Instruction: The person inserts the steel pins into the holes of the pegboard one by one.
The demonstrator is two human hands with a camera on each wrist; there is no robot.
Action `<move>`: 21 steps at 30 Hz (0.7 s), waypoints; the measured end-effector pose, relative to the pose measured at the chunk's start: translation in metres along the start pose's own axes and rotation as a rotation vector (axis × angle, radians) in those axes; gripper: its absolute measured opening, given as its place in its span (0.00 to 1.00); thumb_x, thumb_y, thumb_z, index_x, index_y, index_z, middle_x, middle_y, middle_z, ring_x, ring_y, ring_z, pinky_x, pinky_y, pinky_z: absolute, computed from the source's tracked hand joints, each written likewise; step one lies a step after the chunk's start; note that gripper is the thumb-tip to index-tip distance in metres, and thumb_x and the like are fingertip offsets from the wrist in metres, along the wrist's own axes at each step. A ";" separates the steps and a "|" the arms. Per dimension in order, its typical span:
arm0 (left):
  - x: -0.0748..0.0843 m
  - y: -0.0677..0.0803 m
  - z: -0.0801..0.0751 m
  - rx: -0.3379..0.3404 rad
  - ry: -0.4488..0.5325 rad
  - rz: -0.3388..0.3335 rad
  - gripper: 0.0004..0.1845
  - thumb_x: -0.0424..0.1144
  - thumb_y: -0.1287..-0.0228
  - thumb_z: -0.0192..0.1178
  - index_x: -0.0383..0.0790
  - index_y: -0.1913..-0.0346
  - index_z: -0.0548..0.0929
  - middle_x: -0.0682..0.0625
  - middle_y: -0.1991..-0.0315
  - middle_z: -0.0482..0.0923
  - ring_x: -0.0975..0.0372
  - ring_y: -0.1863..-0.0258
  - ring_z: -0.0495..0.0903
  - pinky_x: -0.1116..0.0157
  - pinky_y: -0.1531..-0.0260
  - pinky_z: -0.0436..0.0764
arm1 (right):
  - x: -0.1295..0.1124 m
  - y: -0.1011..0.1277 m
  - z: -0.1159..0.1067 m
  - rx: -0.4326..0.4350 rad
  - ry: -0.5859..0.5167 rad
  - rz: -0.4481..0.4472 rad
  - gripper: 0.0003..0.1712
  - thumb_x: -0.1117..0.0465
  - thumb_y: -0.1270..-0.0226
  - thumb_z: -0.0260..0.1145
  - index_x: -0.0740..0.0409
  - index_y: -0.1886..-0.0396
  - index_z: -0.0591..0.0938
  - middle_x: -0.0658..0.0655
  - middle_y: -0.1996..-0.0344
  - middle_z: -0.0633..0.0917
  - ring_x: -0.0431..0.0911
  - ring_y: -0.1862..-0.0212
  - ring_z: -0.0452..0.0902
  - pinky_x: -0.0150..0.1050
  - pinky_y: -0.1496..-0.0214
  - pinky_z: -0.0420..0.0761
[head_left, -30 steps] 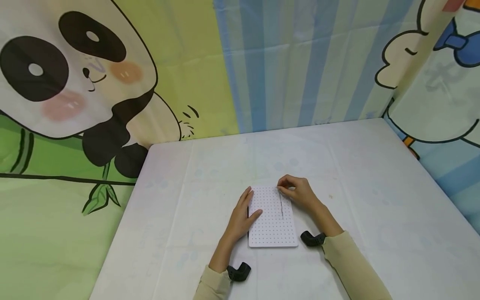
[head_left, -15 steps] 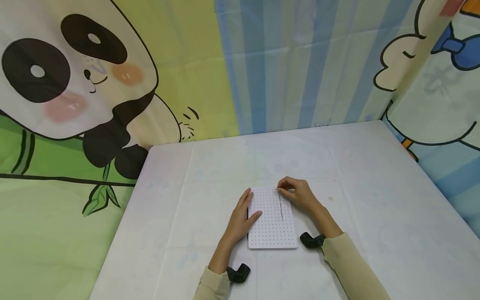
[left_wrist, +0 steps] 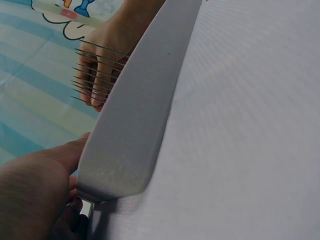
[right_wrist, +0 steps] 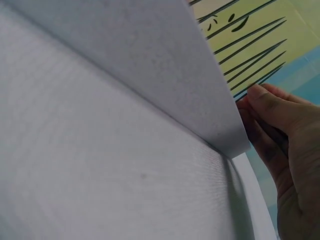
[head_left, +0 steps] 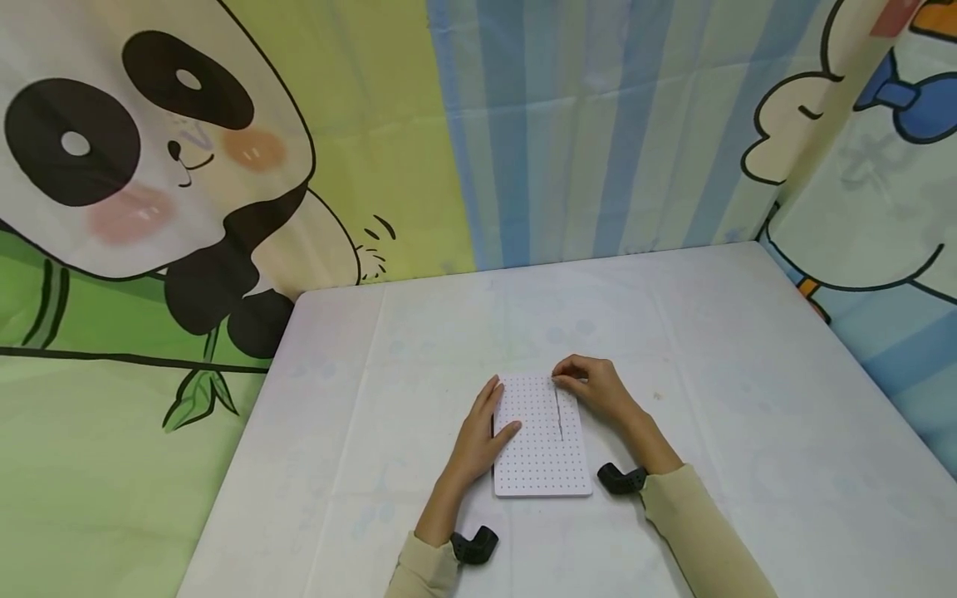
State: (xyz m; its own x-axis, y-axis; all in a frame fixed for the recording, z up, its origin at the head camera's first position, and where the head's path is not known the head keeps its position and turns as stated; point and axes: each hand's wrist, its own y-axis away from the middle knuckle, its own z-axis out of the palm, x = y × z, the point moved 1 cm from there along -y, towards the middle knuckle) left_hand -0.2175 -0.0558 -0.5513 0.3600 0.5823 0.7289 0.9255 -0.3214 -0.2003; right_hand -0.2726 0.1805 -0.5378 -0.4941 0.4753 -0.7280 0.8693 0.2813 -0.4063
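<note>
The white pegboard (head_left: 542, 444) is lying flat near the front edge of the table (head_left: 733, 365). Left hand (head_left: 478, 436) is resting on its left edge, fingers relaxed and thumb on top. Further back, right hand (head_left: 594, 387) is pinching a thin pin (head_left: 558, 387) at the far end of the pin row (head_left: 560, 413).

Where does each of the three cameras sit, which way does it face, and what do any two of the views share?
Head: worn on the head, looking forward and down at the table; both forearms show, the left hand on the white pegboard, the right hand at its far edge.
Left wrist: low beside the board, looking along its side edge; the thumb shows.
Right wrist: low at the table, looking up past the board's corner; fingers show.
Shared: both wrist views show the row of thin pins standing in the board.
</note>
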 end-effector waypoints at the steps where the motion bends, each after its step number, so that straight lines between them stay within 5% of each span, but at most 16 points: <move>1: 0.000 0.000 0.000 0.000 -0.001 -0.001 0.37 0.47 0.38 0.59 0.35 0.31 0.58 0.49 0.28 0.48 0.58 0.31 0.51 0.57 0.35 0.57 | 0.000 0.000 0.000 -0.002 0.000 -0.002 0.06 0.60 0.42 0.67 0.53 0.64 0.83 0.47 0.68 0.85 0.41 0.64 0.82 0.35 0.60 0.81; 12: -0.005 -0.004 0.001 0.009 0.013 -0.004 0.37 0.47 0.39 0.60 0.35 0.31 0.59 0.49 0.28 0.50 0.58 0.31 0.51 0.58 0.35 0.57 | 0.006 -0.002 -0.005 0.021 -0.197 0.041 0.10 0.64 0.34 0.59 0.63 0.57 0.82 0.54 0.66 0.85 0.45 0.64 0.83 0.34 0.61 0.81; 17: -0.007 -0.007 -0.003 -0.010 0.182 -0.083 0.37 0.48 0.41 0.62 0.37 0.32 0.62 0.50 0.29 0.52 0.58 0.31 0.51 0.58 0.35 0.55 | 0.013 0.000 -0.020 0.140 -0.281 0.061 0.14 0.65 0.31 0.55 0.70 0.53 0.79 0.61 0.68 0.84 0.52 0.65 0.82 0.37 0.62 0.82; 21: -0.004 -0.009 -0.018 0.067 0.257 -0.150 0.34 0.45 0.40 0.61 0.38 0.34 0.65 0.44 0.31 0.56 0.54 0.32 0.54 0.58 0.36 0.59 | 0.009 -0.002 -0.041 0.267 -0.176 0.051 0.14 0.66 0.31 0.55 0.69 0.51 0.78 0.63 0.66 0.84 0.55 0.63 0.80 0.36 0.60 0.81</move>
State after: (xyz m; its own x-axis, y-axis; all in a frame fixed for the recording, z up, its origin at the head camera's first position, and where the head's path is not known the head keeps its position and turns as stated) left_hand -0.2291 -0.0688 -0.5408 0.1854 0.4086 0.8937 0.9748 -0.1915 -0.1147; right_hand -0.2793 0.2185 -0.5209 -0.4601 0.3257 -0.8260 0.8769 0.0209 -0.4802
